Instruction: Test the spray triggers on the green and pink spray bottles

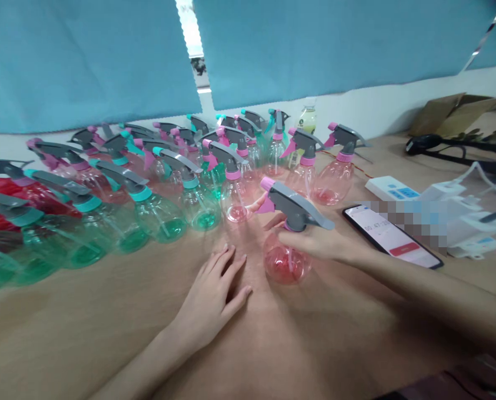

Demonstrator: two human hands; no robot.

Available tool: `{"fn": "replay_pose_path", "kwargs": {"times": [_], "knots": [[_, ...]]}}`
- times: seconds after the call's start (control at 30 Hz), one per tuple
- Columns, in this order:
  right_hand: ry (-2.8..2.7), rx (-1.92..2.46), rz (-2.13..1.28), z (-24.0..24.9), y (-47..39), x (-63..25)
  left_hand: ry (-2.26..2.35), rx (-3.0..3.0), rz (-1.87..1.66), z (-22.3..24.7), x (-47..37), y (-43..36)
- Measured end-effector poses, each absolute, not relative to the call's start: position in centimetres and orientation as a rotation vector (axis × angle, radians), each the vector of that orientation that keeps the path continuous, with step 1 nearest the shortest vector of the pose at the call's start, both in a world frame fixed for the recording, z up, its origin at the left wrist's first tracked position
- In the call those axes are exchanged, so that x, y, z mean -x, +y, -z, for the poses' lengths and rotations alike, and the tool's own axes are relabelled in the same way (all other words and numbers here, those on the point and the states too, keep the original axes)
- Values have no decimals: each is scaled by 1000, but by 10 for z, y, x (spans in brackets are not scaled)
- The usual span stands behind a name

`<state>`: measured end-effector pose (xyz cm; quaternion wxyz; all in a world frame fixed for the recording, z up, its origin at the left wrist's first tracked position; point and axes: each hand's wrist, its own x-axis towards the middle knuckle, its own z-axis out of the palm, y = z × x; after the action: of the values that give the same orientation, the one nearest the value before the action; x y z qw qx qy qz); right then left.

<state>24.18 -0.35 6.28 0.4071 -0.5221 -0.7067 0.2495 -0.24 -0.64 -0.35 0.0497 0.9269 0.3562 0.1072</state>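
Observation:
My right hand (310, 242) is wrapped round the neck of a pink spray bottle (288, 265) with a grey and pink trigger head, upright at the middle of the table. Part of the fingers is hidden behind the bottle. To its left, my left hand (214, 286) lies on the tabletop with its fingers spread, holding nothing. Just beyond my hands stand a clear pink spray bottle (236, 203) and a green spray bottle (201, 210). Two more pink bottles stand behind the held one, the rightmost spray bottle (334, 179) near the phone.
Several green, pink and red spray bottles fill the left and back of the wooden table (106, 316). At right lie a phone (391, 236) showing a timer, a power strip (391, 189) with plugs, black glasses-like gear (460, 149) and a cardboard box (451, 115).

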Motion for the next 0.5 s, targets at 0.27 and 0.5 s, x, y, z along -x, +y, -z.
{"fn": "replay_pose_path", "kwargs": {"times": [0.27, 0.5], "knots": [[-1775, 1189, -579, -68, -5, -243, 1078, -2826, -330, 5, 3, -5], [-1808, 1108, -595, -72, -5, -244, 1080, -2829, -335, 6, 3, -5]]}}
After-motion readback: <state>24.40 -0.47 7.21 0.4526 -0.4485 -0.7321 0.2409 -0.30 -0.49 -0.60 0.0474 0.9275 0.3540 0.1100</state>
